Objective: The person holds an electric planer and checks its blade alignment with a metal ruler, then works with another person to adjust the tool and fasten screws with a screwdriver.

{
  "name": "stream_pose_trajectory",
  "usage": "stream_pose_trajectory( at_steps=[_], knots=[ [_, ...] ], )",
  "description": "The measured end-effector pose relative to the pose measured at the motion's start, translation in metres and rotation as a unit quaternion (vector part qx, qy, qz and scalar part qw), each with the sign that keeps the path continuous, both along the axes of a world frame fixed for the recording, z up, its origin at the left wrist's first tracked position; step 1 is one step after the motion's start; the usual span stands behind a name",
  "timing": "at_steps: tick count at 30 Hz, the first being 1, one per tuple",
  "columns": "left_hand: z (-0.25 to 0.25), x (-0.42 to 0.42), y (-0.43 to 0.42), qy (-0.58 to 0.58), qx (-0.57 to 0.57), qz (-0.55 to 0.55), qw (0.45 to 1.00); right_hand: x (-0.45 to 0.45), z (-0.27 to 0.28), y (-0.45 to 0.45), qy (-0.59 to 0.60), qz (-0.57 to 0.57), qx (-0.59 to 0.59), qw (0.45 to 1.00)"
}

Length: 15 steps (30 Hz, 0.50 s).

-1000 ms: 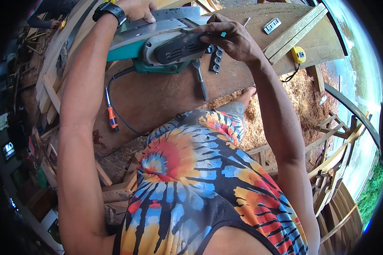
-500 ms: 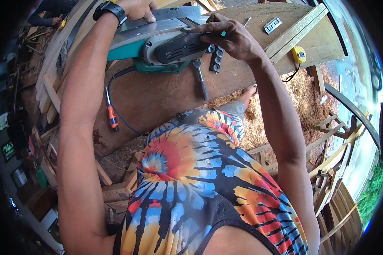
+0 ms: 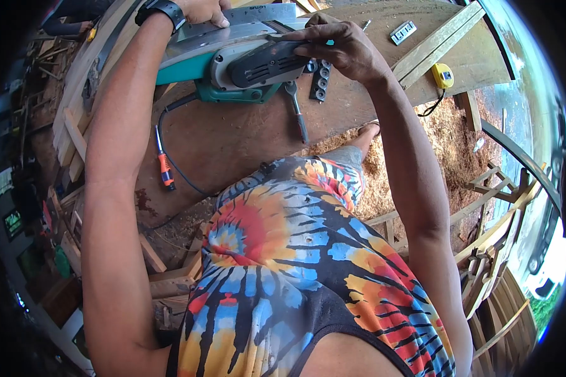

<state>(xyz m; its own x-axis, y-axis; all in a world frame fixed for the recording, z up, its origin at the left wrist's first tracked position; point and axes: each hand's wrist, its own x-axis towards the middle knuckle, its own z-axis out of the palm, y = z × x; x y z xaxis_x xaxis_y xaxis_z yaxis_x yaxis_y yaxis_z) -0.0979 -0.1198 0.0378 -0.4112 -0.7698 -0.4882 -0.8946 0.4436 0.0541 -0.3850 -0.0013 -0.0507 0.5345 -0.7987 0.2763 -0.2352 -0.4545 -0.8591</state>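
Again, little changes in how the hands and the planer [image 3: 233,93] lie: the view dips slightly, so things on the table [image 3: 233,144] sit a touch higher in it, while both hands keep their places. The planer is on the table with its metal sole [image 3: 223,34] uppermost, and the metal ruler [image 3: 264,12] lies at that sole, so the two remain together between the hands

The left hand [image 3: 196,9] is partly cut off by the top edge; one finger reaches down against the ruler, and whether the others grasp anything cannot be told. The fingers of the right hand [image 3: 352,50] are closed on the front end of the planer, thumb by its dark cover

As for containers, a dark strip [image 3: 321,80] just beside the planer carries several round metal pieces in a row. Farther off, a small pale slotted piece [image 3: 403,32] lies on the table; whether it holds anything is too small to tell. A wrench [image 3: 297,113] and a screwdriver [image 3: 165,169] lie on the near side of the planer, and a yellow tape measure [image 3: 443,75] is by the wooden strips [image 3: 438,44]
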Motion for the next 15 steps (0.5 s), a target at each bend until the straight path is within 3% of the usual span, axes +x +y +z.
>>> stream_pose_trajectory(
  at_steps=[15],
  knots=[
    [0.0002, -0.0023, -0.0006, -0.005, 0.017, 0.032, 0.999, 0.0009, -0.0033, 0.0009, -0.023, -0.014, -0.005, 1.0]
  ],
)
